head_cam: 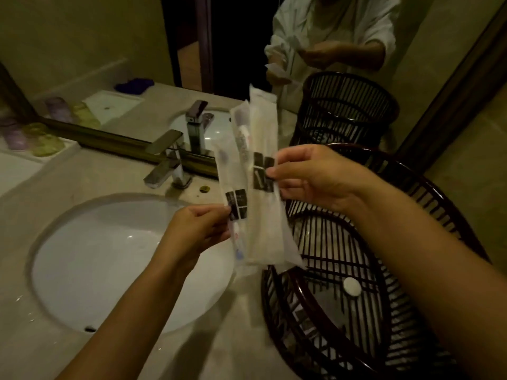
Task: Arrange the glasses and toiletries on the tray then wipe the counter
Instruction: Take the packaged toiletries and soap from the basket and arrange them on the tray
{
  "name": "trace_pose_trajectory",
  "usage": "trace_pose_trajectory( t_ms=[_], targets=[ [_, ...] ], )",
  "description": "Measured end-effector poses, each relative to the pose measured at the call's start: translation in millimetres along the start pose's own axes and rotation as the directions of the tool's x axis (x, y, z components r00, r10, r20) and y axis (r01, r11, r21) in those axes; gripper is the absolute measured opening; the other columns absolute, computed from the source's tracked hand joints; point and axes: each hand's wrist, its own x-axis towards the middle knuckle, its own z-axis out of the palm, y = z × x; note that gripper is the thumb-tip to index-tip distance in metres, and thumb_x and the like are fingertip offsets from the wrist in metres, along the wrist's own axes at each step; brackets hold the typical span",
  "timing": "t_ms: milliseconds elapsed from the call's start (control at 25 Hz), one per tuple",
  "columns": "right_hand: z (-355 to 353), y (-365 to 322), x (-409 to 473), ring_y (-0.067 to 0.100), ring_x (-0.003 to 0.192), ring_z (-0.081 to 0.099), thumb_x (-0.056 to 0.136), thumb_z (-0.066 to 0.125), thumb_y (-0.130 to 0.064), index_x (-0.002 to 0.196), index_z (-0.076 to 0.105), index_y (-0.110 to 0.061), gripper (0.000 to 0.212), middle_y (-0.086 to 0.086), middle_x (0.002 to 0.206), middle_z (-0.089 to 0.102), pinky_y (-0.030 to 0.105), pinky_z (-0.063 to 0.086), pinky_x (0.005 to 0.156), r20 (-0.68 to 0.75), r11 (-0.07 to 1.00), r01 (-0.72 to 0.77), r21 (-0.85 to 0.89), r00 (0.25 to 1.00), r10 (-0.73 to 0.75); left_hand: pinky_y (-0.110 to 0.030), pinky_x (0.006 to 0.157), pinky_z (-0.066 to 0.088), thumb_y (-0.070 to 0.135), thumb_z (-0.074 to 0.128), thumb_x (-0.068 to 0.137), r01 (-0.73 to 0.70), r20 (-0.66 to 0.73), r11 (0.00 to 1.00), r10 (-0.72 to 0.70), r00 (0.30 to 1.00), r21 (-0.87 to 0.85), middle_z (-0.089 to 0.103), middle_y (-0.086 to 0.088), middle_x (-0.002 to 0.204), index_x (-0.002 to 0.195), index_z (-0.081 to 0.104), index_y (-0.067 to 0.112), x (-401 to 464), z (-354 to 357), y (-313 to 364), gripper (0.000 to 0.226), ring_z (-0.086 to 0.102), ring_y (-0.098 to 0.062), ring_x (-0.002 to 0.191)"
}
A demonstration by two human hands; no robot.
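My left hand (196, 231) pinches one long white toothbrush packet (231, 174) by its dark label, above the right rim of the sink. My right hand (310, 182) pinches a second, wider white packet (263, 231) beside the first; the two packets overlap and stand nearly upright. Below my right forearm sits a dark slatted wooden tray (315, 325) on the counter, holding a small round white item (352, 286). At the far left, purple and yellowish glasses (33, 138) stand upside down on a white tray (16, 165).
A round white sink (109, 259) is set in the beige counter (55, 176), with a chrome tap (168, 163) behind it. A mirror runs along the back wall, reflecting the tray, the tap and a person. A tiled wall stands at right.
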Motion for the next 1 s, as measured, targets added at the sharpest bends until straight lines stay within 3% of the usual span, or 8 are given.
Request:
trace_pose_trajectory(
  t_ms=[120, 280, 440, 560, 680, 840, 1000],
  targets=[
    [26, 7, 11, 0.016, 0.072, 0.070, 0.078, 0.062, 0.007, 0.067, 0.064, -0.012, 0.023, 0.005, 0.073, 0.069, 0.022, 0.058, 0.061, -0.045, 0.993, 0.018, -0.112, 0.999, -0.024, -0.017, 0.052, 0.052, 0.021, 0.061, 0.084, -0.029, 0.026, 1.000, 0.029, 0.999, -0.003, 0.072, 0.000, 0.059, 0.081, 0.070, 0.009, -10, -7, 11, 0.016, 0.068, -0.009, 0.056],
    [44, 17, 19, 0.016, 0.074, 0.067, 0.078, 0.064, 0.007, 0.078, 0.064, -0.010, 0.017, 0.008, 0.082, 0.066, 0.019, 0.058, 0.059, -0.110, 0.960, 0.060, -0.272, 0.990, -0.093, -0.020, 0.058, 0.055, 0.046, 0.068, 0.060, -0.069, 0.051, 0.997, 0.070, 0.996, -0.019, 0.077, -0.001, 0.081, 0.081, 0.072, 0.019, -17, -13, 16, 0.034, 0.072, -0.016, 0.080],
    [47, 25, 22, 0.015, 0.076, 0.068, 0.078, 0.063, 0.008, 0.090, 0.066, -0.008, 0.020, 0.005, 0.082, 0.068, 0.021, 0.058, 0.063, -0.080, 0.977, 0.062, -0.205, 0.994, -0.080, -0.024, 0.064, 0.056, 0.033, 0.069, 0.059, -0.045, 0.113, 0.998, 0.051, 0.992, -0.048, 0.076, -0.001, 0.088, 0.081, 0.073, 0.021, -18, -11, 15, 0.026, 0.071, -0.015, 0.087],
    [43, 33, 24, 0.015, 0.080, 0.068, 0.076, 0.068, 0.001, 0.096, 0.065, -0.010, 0.023, 0.003, 0.084, 0.069, 0.023, 0.059, 0.066, -0.124, 0.963, 0.067, -0.263, 0.987, -0.102, -0.026, 0.070, 0.054, 0.024, 0.069, 0.065, -0.034, 0.059, 0.999, 0.036, 0.998, -0.025, 0.073, -0.003, 0.093, 0.088, 0.070, 0.019, -14, -11, 14, 0.023, 0.070, -0.015, 0.088],
    [42, 38, 26, 0.012, 0.077, 0.068, 0.076, 0.072, -0.005, 0.098, 0.065, -0.012, 0.024, 0.004, 0.084, 0.070, 0.020, 0.057, 0.060, -0.154, 0.942, 0.072, -0.327, 0.980, -0.128, -0.019, 0.063, 0.055, 0.014, 0.066, 0.077, -0.078, -0.001, 0.997, 0.078, 0.997, -0.010, 0.074, 0.002, 0.090, 0.090, 0.069, 0.018, -11, -7, 13, 0.015, 0.071, -0.009, 0.083],
    [41, 37, 29, 0.007, 0.058, 0.063, 0.077, 0.071, -0.006, 0.072, 0.063, -0.017, 0.014, -0.004, 0.058, 0.060, 0.019, 0.056, 0.056, -0.135, 0.906, 0.081, -0.415, 0.979, -0.150, -0.017, 0.060, 0.056, 0.012, 0.065, 0.078, -0.120, -0.019, 0.993, 0.120, 0.993, 0.015, 0.076, 0.007, 0.078, 0.087, 0.071, 0.018, -10, -5, 12, 0.012, 0.071, -0.008, 0.078],
    [38, 37, 28, 0.010, 0.065, 0.066, 0.077, 0.071, -0.011, 0.087, 0.064, -0.016, 0.013, -0.001, 0.074, 0.063, 0.021, 0.058, 0.061, -0.126, 0.903, 0.098, -0.419, 0.978, -0.165, -0.017, 0.054, 0.053, 0.011, 0.063, 0.080, -0.088, 0.000, 0.996, 0.088, 0.996, 0.015, 0.075, 0.006, 0.070, 0.081, 0.071, 0.017, -5, -10, 6, 0.010, 0.071, -0.008, 0.069]
  ],
)
